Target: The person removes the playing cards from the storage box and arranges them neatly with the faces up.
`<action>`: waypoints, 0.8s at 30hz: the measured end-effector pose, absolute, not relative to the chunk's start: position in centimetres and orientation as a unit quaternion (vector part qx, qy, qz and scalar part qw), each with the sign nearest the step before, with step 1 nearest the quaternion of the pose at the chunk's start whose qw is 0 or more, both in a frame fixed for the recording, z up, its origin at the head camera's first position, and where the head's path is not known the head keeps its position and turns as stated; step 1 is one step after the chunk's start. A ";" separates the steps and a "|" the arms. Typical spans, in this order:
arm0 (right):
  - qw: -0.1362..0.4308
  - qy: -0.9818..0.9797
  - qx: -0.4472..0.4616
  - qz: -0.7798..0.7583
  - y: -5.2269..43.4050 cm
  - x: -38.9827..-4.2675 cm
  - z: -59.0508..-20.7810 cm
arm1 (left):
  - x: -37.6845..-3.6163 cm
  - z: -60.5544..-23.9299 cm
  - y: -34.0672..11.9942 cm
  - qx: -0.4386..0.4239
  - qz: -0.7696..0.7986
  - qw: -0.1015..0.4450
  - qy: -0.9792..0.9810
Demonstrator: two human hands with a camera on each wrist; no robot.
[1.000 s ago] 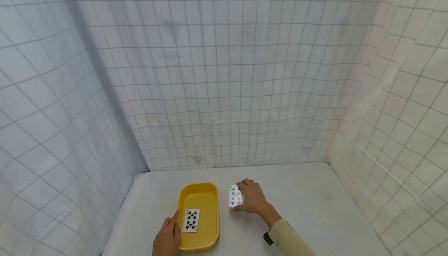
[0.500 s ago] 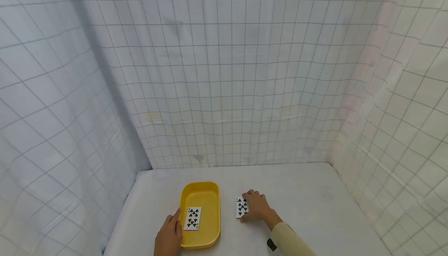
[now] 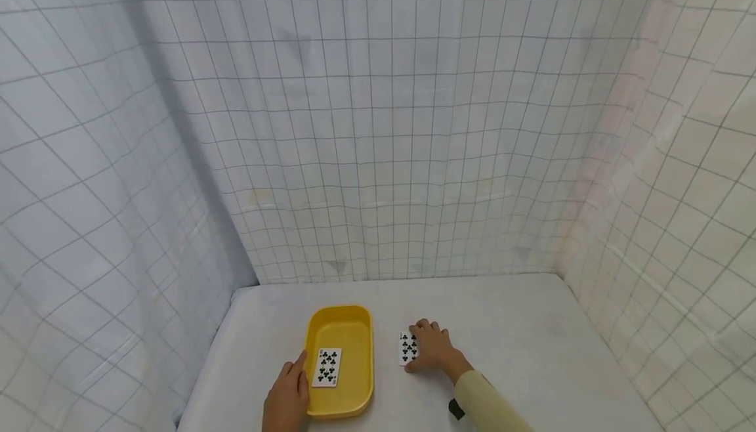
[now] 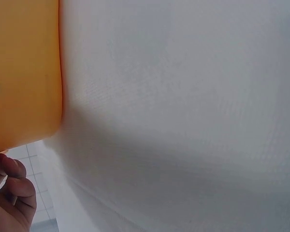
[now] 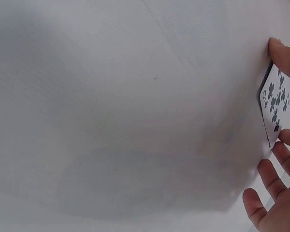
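My left hand (image 3: 286,398) holds the left rim of a yellow tray (image 3: 367,379), with one finger along the edge; in the left wrist view its fingers (image 4: 22,187) look curled beside the tray's corner. Inside the tray lies a face-up clubs playing card (image 3: 327,367). To the right of the tray, my right hand (image 3: 432,348) pinches a second clubs card (image 3: 407,348) between thumb and index finger, at opposite edges. The right wrist view shows this card (image 5: 276,99) face up at the white surface, its other fingers spread. The hand covers its right part.
White cloth (image 3: 514,333) covers the table. Grid-patterned white sheets (image 3: 378,123) hang at the back and on both sides. A small dark object (image 3: 456,409) shows under the right sleeve.
My right hand and its card have come nearer to me and slightly right, mostly in the first half second. The card's glare is gone. My left hand stays at the tray.
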State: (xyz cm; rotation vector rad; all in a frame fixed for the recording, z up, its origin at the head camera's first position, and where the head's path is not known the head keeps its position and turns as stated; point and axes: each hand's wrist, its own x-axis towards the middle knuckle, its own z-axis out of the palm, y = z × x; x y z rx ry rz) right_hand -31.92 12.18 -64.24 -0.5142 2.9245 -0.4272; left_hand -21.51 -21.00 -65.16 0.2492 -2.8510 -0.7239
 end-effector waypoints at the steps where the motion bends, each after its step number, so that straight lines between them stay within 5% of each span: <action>1: 0.071 0.973 -0.172 -0.140 12.2 -31.9 -64.2 | -21.5 -65.2 -21.0 0.083 -0.245 0.093 -0.962; 13: 0.086 0.964 -0.156 -0.196 12.7 -32.3 -64.7 | -21.4 -65.0 -20.9 0.086 -0.252 0.091 -0.960; 24: 0.016 0.947 -0.172 -0.270 11.8 -32.7 -61.5 | -21.5 -64.9 -21.0 0.087 -0.254 0.086 -0.959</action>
